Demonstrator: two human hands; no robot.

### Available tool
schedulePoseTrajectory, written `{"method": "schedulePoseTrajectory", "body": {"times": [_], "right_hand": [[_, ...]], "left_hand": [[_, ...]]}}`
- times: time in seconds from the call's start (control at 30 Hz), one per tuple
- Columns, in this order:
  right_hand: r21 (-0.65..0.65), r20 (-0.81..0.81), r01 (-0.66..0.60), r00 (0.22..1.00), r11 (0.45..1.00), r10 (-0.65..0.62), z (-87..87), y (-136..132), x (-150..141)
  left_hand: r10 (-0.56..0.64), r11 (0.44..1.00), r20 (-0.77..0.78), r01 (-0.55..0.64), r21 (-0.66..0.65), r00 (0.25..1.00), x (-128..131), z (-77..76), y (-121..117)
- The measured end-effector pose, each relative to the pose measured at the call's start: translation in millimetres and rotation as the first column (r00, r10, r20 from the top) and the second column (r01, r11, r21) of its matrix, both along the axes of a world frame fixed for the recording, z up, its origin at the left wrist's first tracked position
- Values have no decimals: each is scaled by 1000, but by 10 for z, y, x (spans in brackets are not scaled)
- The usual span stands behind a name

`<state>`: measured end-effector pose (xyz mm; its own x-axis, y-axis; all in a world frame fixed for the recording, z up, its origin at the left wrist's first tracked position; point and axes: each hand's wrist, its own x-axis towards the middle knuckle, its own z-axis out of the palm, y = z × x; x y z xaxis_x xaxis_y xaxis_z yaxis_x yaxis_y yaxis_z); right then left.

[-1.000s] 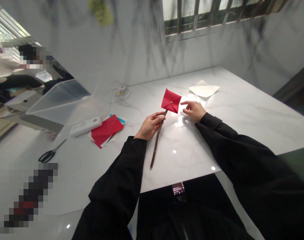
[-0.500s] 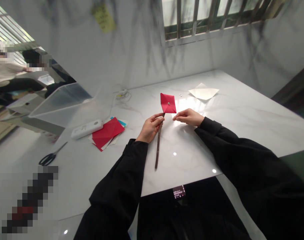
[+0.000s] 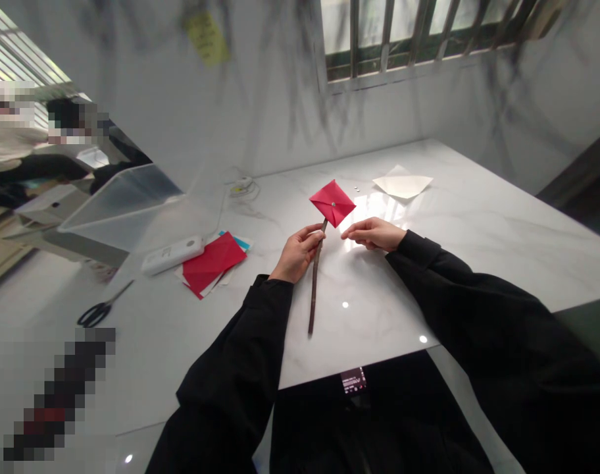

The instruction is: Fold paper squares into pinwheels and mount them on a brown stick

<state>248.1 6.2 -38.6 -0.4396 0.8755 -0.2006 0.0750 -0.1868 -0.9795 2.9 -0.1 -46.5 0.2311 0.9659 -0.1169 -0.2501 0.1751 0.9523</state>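
Pinching the brown stick between thumb and fingers of the left hand. Showing the red paper pinwheel at the stick's top, at 1 o'clock from that hand. Curling the right hand near the pinwheel, at 4 o'clock from it; leaving fingertip contact undeterminable.

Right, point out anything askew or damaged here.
The stacked papers at left lie askew, corners fanned unevenly. Two tiny white bits lie loose beyond the red folded paper, which shows no obvious damage.

Pinwheel on stick, papers left (scissors farther left), sheet right
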Motion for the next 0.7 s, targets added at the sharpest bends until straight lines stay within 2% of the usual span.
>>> {"method": "schedulePoseTrajectory", "body": {"times": [0.07, 0.17, 0.23, 0.3, 0.37, 0.43, 0.5, 0.6, 0.7], "right_hand": [[15, 13, 170, 985, 985, -170, -7, 31, 15], [30, 30, 375, 926, 926, -376, -21, 76, 45], [133, 86, 455, 880, 880, -468, -36, 92, 63], [356, 200, 429, 833, 830, -516, -50, 96, 80], [531, 364, 260, 789, 807, -494, -55, 90, 93], [558, 509, 96, 745, 824, -431, -52, 78, 96], [543, 570, 40, 717, 839, -402, -47, 65, 94], [570, 556, 69, 701, 819, -446, -60, 59, 96], [560, 513, 137, 717, 817, -472, -110, 93, 112]], "left_hand": [[0, 1000, -2, 0, -3, 1000, 2, 4, -1], [4, 1000, -8, -4, -11, 1000, 7, 7, -1], [0, 1000, -16, 0, -13, 1000, 11, 9, -5], [-7, 1000, -30, 6, -10, 1000, 15, 11, -11], [-6, 1000, -42, 6, -4, 999, 20, 12, -18], [1, 1000, -44, -1, 2, 999, 23, 12, -21], [4, 1000, -43, -4, 3, 999, 26, 12, -21], [8, 1000, -49, -8, -1, 999, 31, 11, -17], [18, 1000, -54, -18, -3, 998, 39, 15, -15]]}}
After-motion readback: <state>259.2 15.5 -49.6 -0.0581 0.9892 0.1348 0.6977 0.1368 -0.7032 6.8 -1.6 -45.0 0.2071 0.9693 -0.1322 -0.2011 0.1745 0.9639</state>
